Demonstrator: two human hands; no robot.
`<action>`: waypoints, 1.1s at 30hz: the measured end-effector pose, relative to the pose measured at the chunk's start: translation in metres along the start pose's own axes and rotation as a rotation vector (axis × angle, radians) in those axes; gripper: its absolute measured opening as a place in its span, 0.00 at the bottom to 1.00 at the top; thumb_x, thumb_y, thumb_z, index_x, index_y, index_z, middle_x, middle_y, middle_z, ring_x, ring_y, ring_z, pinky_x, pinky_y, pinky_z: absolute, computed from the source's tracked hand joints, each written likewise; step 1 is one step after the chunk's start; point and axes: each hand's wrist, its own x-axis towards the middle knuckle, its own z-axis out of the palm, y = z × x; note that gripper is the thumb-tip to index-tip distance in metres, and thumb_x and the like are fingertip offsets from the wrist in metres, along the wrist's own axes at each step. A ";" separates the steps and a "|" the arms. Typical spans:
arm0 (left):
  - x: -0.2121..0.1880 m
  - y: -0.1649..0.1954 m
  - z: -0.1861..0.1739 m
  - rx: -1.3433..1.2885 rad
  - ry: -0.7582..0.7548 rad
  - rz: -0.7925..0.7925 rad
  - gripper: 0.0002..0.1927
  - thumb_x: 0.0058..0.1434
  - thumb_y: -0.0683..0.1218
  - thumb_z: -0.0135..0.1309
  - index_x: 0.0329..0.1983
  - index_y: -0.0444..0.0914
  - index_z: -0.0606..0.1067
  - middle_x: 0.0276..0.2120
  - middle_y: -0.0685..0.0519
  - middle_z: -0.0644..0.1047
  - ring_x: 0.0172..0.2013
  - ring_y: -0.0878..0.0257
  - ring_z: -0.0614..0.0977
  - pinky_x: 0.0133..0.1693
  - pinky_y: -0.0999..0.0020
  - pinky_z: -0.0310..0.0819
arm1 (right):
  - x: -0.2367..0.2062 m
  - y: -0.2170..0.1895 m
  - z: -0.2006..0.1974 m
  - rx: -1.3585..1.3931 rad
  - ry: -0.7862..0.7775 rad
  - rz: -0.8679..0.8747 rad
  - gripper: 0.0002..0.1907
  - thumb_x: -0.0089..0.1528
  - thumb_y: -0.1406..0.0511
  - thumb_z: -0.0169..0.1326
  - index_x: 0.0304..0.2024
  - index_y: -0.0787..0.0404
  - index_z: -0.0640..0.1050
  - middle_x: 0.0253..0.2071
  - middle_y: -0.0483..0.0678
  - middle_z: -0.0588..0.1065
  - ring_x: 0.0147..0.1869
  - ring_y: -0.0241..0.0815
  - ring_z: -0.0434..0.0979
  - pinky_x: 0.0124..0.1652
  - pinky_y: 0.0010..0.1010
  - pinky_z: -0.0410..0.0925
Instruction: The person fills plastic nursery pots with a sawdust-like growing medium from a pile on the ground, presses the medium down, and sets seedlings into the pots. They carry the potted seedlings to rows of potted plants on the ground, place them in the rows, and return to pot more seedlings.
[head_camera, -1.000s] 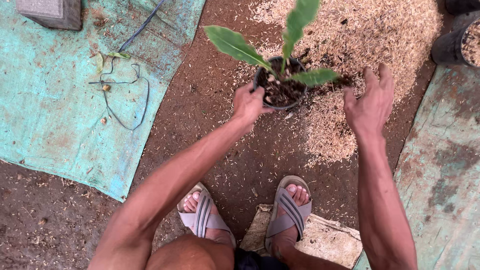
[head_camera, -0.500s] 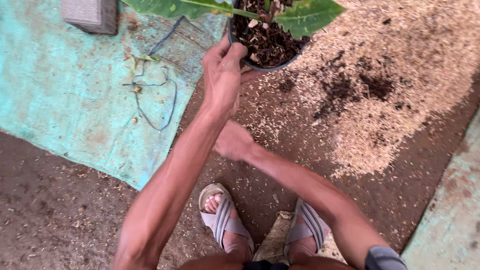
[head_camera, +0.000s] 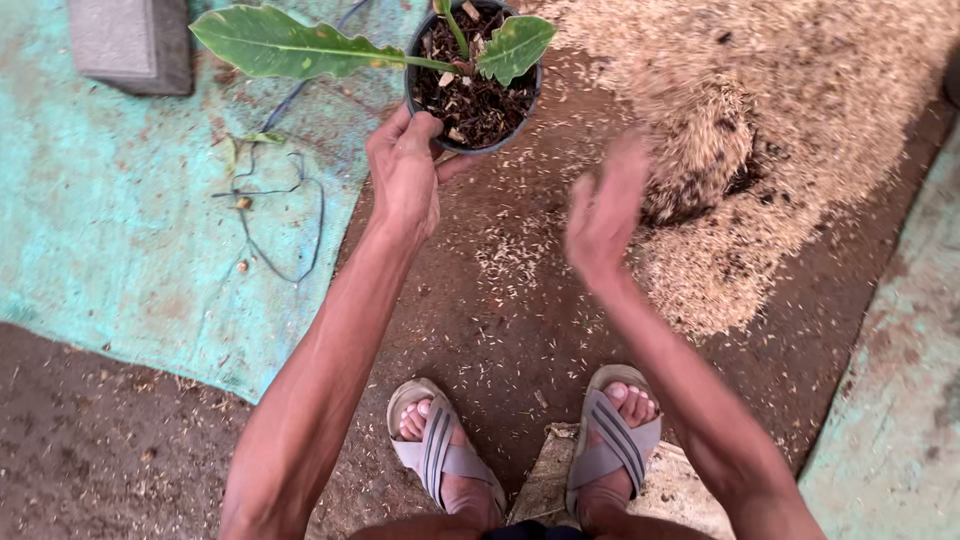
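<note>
Dirt ground, left hand (head_camera: 405, 175) grip pinching black pot (head_camera: 472, 80) rim, right hand (head_camera: 603, 210) spread, blurred.

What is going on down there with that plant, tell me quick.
A person crouches over bare dirt. Their left hand has a grip on the rim of a black pot holding a leafy young plant. The right hand is empty, open and blurred beside a heap of rice husks. A teal tarp lies to the left.
</note>
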 end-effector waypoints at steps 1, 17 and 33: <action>0.004 -0.004 0.006 -0.003 -0.017 0.005 0.15 0.68 0.37 0.40 0.52 0.26 0.73 0.46 0.40 0.79 0.44 0.51 0.86 0.42 0.55 0.87 | -0.028 -0.011 -0.006 0.029 -0.103 -0.141 0.30 0.74 0.64 0.39 0.74 0.75 0.54 0.77 0.69 0.55 0.86 0.58 0.49 0.81 0.50 0.51; -0.021 -0.063 0.049 0.229 -0.073 -0.219 0.19 0.66 0.34 0.39 0.56 0.26 0.73 0.52 0.30 0.77 0.45 0.41 0.86 0.38 0.55 0.86 | 0.035 0.088 -0.069 -0.438 -0.522 -0.372 0.26 0.81 0.55 0.46 0.75 0.51 0.52 0.80 0.48 0.40 0.85 0.49 0.45 0.81 0.39 0.50; -0.059 -0.095 0.050 0.308 -0.124 -0.314 0.27 0.63 0.34 0.39 0.67 0.32 0.65 0.55 0.30 0.74 0.44 0.42 0.86 0.37 0.56 0.86 | 0.034 0.116 -0.089 -0.212 -0.143 0.480 0.38 0.60 0.74 0.59 0.72 0.49 0.68 0.61 0.56 0.71 0.55 0.48 0.78 0.42 0.26 0.77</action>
